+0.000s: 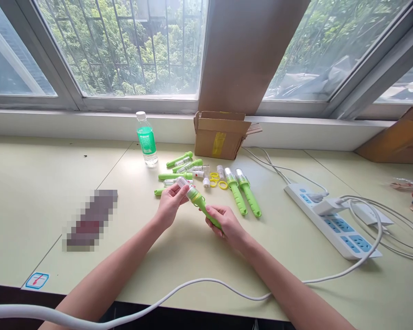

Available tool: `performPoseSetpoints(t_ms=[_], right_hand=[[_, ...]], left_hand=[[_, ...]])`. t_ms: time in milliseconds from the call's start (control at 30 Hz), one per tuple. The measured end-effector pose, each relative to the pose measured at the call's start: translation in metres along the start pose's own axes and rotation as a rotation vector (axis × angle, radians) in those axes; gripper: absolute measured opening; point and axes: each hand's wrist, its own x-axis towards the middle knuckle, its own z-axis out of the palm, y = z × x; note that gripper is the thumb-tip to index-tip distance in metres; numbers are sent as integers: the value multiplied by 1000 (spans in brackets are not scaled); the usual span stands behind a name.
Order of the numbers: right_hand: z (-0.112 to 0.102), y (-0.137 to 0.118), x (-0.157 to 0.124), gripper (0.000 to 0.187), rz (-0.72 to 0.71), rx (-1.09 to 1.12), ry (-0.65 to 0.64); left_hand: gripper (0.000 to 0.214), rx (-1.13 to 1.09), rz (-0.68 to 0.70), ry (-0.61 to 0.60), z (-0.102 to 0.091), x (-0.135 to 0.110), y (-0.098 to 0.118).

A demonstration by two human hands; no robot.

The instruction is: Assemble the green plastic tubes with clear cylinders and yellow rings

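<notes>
The green plastic handled tool with a clear cylindrical cap (pixel 197 198) sat at centre frame above the pale table (pixel 37 192). The left hand (pixel 170 204) had its fingers pinched on the cap, and the right hand (pixel 227 223) had its fingers wrapped around the handle. Yellow plastic rings (pixel 218 181) lay just behind, and a white power strip (pixel 330 222) lay at right.

One camera on my head, facing forward and down over the table (pixel 37 183), my left hand (pixel 170 204) and right hand (pixel 227 224) near at centre, windows (pixel 131 46) beyond.
</notes>
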Motion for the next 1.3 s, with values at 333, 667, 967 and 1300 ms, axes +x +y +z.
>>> performPoseSetpoints(t_ms=[333, 667, 967, 1300], right_hand=[[-4, 25, 8, 34, -566, -877, 432], [-5, 25, 5, 34, -676, -1056, 496], [5, 16, -4, 32, -444, -696, 348], [7, 5, -5, 35, -129, -237, 121]], left_hand=[[41, -42, -54, 59, 2, -1, 0], [36, -55, -70, 26, 4, -3, 4], [33, -4, -89, 41, 4, -4, 6], [34, 11, -84, 32, 4, -3, 8]])
